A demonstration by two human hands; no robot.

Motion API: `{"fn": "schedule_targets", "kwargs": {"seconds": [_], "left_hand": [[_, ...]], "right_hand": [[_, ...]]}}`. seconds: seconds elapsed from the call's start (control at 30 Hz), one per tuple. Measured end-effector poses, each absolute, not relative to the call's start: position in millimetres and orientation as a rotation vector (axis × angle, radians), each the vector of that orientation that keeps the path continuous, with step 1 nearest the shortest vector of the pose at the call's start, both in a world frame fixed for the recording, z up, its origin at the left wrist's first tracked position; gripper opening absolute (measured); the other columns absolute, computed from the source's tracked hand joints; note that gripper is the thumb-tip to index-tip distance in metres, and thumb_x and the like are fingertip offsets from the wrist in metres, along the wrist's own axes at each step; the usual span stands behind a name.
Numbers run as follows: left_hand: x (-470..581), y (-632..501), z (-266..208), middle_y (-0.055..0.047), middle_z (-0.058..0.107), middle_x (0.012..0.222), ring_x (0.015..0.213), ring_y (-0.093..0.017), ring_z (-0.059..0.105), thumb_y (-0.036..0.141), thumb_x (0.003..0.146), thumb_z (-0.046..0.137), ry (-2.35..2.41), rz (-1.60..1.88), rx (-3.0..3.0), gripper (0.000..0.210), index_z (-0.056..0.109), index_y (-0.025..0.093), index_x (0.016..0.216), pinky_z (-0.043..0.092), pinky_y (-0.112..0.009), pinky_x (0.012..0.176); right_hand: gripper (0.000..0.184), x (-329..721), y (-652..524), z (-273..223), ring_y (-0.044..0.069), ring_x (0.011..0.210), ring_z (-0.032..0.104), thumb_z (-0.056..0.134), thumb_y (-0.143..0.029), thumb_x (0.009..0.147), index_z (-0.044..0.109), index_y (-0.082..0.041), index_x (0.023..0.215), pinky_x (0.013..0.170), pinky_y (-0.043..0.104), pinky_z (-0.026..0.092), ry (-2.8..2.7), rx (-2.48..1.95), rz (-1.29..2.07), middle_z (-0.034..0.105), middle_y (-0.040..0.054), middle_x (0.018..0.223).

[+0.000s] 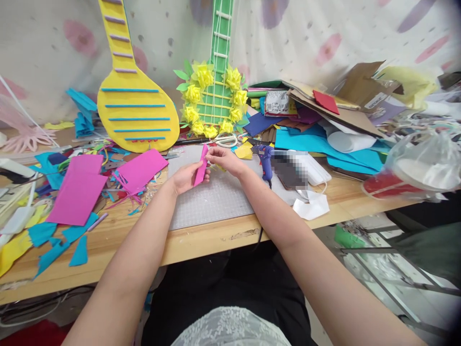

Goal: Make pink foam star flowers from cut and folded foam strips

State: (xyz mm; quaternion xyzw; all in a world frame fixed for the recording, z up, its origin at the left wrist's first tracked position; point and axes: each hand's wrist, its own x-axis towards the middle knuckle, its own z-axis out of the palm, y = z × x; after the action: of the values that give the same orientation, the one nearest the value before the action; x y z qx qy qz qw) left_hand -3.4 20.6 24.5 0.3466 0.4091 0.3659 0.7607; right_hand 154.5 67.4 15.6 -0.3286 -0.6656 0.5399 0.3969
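White lace-patterned fabric point(230, 329) covered the person's front, closest in. Beyond it, the left hand point(187, 178) held a narrow, flat magenta strip point(200, 169), fingers closed around it, above a grey gridded cutting mat point(212, 206). The right hand point(227, 161) had its fingertips bunched at the strip's upper part; whether they gripped it was unclear. A blue plastic glue gun point(266, 162) lay rightward.

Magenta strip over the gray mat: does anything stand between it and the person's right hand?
Nothing visible does. The left hand holds the magenta strip, and the right hand has its fingertips right at the strip's edge. The blue glue gun lies off to the right, not between them.
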Motion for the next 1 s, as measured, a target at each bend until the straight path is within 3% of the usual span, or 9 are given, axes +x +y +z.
{"fn": "schedule_targets", "kwargs": {"seconds": [0.1, 0.4, 0.73, 1.0], "left_hand": [[-2.6, 15.4, 23.6, -0.008, 0.065, 0.073, 0.062, -0.013, 0.063, 0.018, 0.09, 0.045, 1.016, 0.885, 0.81, 0.018, 0.061, 0.01, 0.088, 0.054, -0.029, 0.066], [2.4, 15.6, 27.1, -0.01, 0.07, 0.079, 0.064, -0.016, 0.067, 0.023, 0.087, 0.052, 1.123, 0.996, 0.837, 0.019, 0.062, 0.009, 0.093, 0.056, -0.031, 0.065], [6.0, 7.4, 12.1, -0.002, 0.061, 0.065, 0.049, -0.006, 0.054, 0.028, 0.084, 0.059, 1.187, 1.105, 0.917, 0.02, 0.059, 0.01, 0.075, 0.054, -0.023, 0.055], [10.9, 6.3, 13.9, -0.002, 0.064, 0.067, 0.049, -0.007, 0.057, 0.026, 0.087, 0.054, 1.268, 1.076, 1.008, 0.015, 0.057, 0.011, 0.086, 0.051, -0.02, 0.048]], "right_hand": [[0.017, 154.0, 68.8, 14.5, 0.008, 0.064, 0.045, 0.062, -0.031, 0.069, 0.052, -0.017, 0.067, 0.067, 0.025, 0.041, -1.683, -0.867, 1.339, 0.051, -0.0038, 0.067], [0.014, 145.1, 70.2, 20.6, 0.008, 0.063, 0.044, 0.058, -0.029, 0.07, 0.052, -0.017, 0.066, 0.065, 0.025, 0.039, -1.71, -0.957, 1.252, 0.051, -0.0036, 0.065], [0.02, 142.5, 67.8, 4.1, 0.008, 0.065, 0.046, 0.062, -0.033, 0.069, 0.052, -0.016, 0.068, 0.066, 0.024, 0.039, -1.642, -0.882, 1.306, 0.051, -0.0037, 0.067], [0.022, 146.6, 65.1, 5.1, 0.008, 0.067, 0.046, 0.064, -0.034, 0.07, 0.051, -0.017, 0.069, 0.069, 0.024, 0.04, -1.623, -0.843, 1.312, 0.049, -0.0042, 0.069]]}}
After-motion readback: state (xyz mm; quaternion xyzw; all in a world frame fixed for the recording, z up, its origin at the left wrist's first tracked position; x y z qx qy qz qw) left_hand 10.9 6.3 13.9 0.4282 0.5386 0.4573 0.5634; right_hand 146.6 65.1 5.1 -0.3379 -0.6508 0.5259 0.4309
